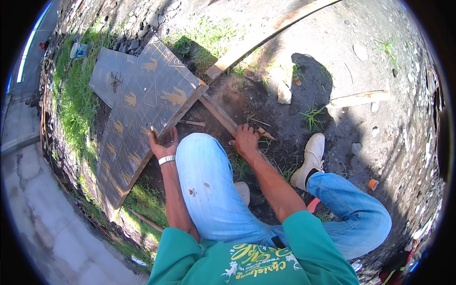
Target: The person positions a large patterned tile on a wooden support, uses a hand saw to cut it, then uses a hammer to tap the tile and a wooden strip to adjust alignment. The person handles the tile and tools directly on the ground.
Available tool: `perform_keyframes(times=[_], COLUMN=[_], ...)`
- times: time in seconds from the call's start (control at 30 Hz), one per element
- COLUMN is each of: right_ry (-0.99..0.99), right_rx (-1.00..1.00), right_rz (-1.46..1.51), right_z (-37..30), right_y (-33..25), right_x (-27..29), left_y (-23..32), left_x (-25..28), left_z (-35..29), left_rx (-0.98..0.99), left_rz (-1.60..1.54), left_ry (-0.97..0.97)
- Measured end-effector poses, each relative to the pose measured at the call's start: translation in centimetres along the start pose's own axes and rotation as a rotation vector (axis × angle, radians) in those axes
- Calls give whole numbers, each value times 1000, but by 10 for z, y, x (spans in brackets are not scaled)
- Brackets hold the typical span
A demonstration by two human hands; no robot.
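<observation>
A dark plywood panel (pixel 142 114) with printed gold figures leans at the left, a timber batten (pixel 183 110) running along its near edge. My left hand (pixel 164 145), with a metal-band watch on the wrist, grips this edge beside my knee. A narrow wooden strip (pixel 218 113) slants down from the panel's right corner. Around that strip closes my right hand (pixel 246 141); the strip's lower part is mostly hidden by my arm. A small heap of nails (pixel 115 81) lies on the panel's upper left part.
A long plank (pixel 270 38) reaches from the panel's corner to the upper right. Another board (pixel 359 98) and a pale block (pixel 285 88) lie on the dirt. A white bucket (pixel 79 50) stands upper left. An orange round object (pixel 373 184) and a red object (pixel 313 205) lie near my leg.
</observation>
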State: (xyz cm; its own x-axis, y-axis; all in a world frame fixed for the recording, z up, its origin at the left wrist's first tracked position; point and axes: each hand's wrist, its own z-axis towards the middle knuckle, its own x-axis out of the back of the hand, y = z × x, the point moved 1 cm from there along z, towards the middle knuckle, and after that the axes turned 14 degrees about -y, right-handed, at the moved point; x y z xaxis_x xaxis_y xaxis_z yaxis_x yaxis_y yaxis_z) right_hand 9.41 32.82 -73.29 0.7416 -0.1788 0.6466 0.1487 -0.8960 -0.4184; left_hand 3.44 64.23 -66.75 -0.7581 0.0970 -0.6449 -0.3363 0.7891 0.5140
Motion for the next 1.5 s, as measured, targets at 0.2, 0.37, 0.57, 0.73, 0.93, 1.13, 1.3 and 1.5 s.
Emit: perform_keyframes(times=[0.2,0.37,0.57,0.73,0.93,1.13,1.3,1.5], right_ry=[113,130,158,310,542,547,443,153], right_rx=[31,131,126,-93,-427,-961,-511,-233], right_rz=[169,137,-10,-19,-34,-593,-26,644], right_z=[-17,-52,-109,-204,-328,-390,-340,-270], right_y=[16,19,56,130,260,449,463,439], right_x=[38,140,268,360,387,303,217,136], left_y=[3,-6,-9,-14,-25,-29,-31,-40], left_x=[2,-2,-10,-7,-2,-12,-8,21], left_z=[1,7,10,16,29,18,13,20], left_rx=[7,-5,-48,-40,-45,-75,-61,65], left_rz=[52,1,39,59,57,88,36,34], left_ry=[35,172,211,248,270,306,145,78])
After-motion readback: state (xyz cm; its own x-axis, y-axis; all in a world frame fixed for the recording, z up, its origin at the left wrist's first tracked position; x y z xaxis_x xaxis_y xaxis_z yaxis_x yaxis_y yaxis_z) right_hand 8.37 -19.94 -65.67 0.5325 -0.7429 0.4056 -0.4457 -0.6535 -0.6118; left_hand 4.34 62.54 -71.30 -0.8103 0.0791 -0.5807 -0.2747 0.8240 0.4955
